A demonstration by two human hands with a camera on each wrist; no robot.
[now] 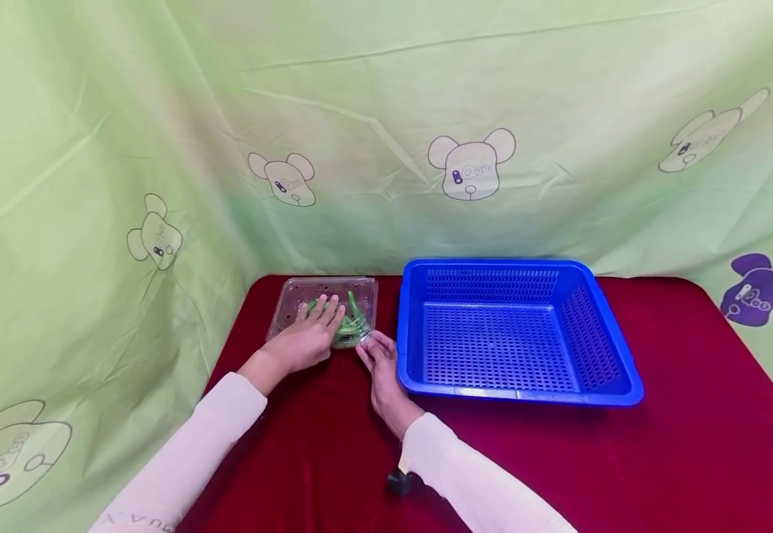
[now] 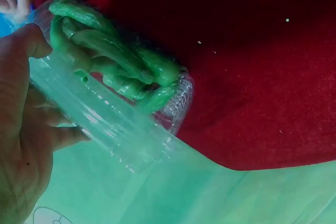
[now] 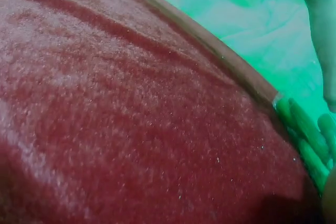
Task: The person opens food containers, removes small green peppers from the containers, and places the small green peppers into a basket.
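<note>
A clear plastic box (image 1: 286,300) sits at the table's back left corner with several long green peppers (image 1: 353,314) inside. My left hand (image 1: 306,337) lies over it, fingers spread and fairly straight on the plastic. In the left wrist view, the left thumb touches the side by the peppers (image 2: 113,51). My right hand (image 1: 384,377) pinches the box's near right corner between thumb and fingers. The right wrist view catches only some peppers (image 3: 307,129) at its right edge. Whether the lid is fully closed is unclear.
A blue perforated basket (image 1: 520,392) stands just right of the right hand. Dark red cloth (image 1: 680,444) covers the table. Green printed fabric (image 1: 373,111) hangs behind and on the left. A small black object (image 1: 398,483) shows by the right sleeve.
</note>
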